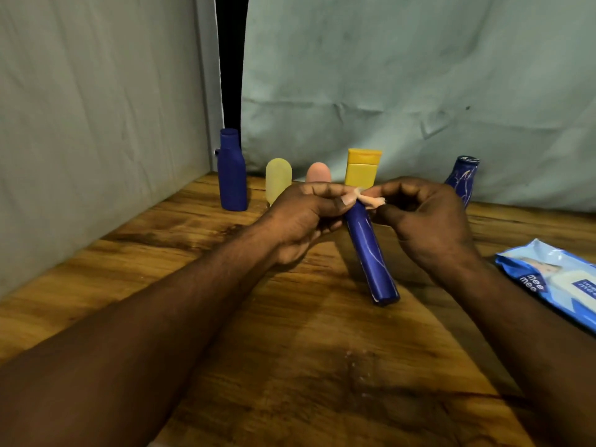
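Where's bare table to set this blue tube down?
Bare table lies front and centre nearest you, and left of the left hand toward the wall. The back edge is crowded, blue bottle to yellow bottle; the wipes pack fills the right.
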